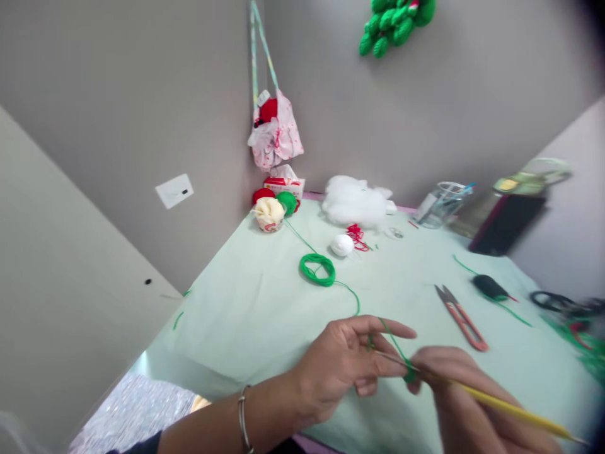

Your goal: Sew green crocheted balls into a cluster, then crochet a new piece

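My left hand [338, 362] is closed, with green yarn [394, 338] running over its stretched index finger. A small green crocheted piece [410, 372] sits where the fingertips of both hands meet. In my right hand [472, 394], blurred by motion, is a crochet hook [513, 411] with a yellow handle. Its metal shaft passes by the green piece and points left across my left fingers. From a coil of green yarn [317, 270] on the table, a strand runs toward my left hand.
Orange-handled thread snips [462, 318] lie right of the coil. Behind are a white ball [342, 245], red yarn [358, 238], white stuffing [357, 202], a jar [440, 205] and a tissue box [285, 188]. A dark phone-like object [508, 222] leans at the right.
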